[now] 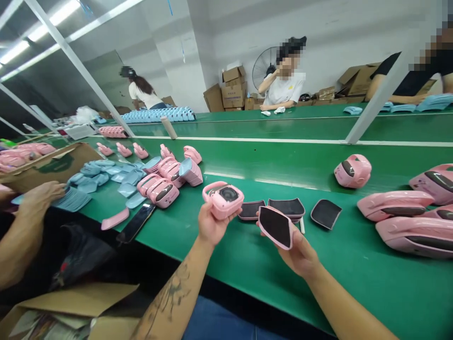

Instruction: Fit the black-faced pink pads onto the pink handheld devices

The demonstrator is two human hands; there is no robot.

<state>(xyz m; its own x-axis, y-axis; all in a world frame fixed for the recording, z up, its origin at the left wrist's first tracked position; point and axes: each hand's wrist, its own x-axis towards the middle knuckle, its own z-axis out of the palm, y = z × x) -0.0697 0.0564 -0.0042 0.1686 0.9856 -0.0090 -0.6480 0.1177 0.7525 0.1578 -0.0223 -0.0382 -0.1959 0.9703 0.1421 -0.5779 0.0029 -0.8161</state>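
Over bench (354, 283): left hand (213, 227) curled round pink housing (224, 200)

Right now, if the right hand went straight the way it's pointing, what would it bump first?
Probably the leftmost dark-faced piece, lying just past the pink-edged panel that the right hand holds. Depth is unclear, so it might pass above and meet the left hand instead.

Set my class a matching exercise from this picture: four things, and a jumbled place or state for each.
1. Left hand's grip
2. Right hand's grip
3. Phone
4. Fan

A. lies on the green table
B. holds a pink-rimmed dark panel
C. is partly hidden behind a co-worker
D. holds a pink casing with a round dark part

Pairs: 1-D; 2-B; 3-A; 4-C
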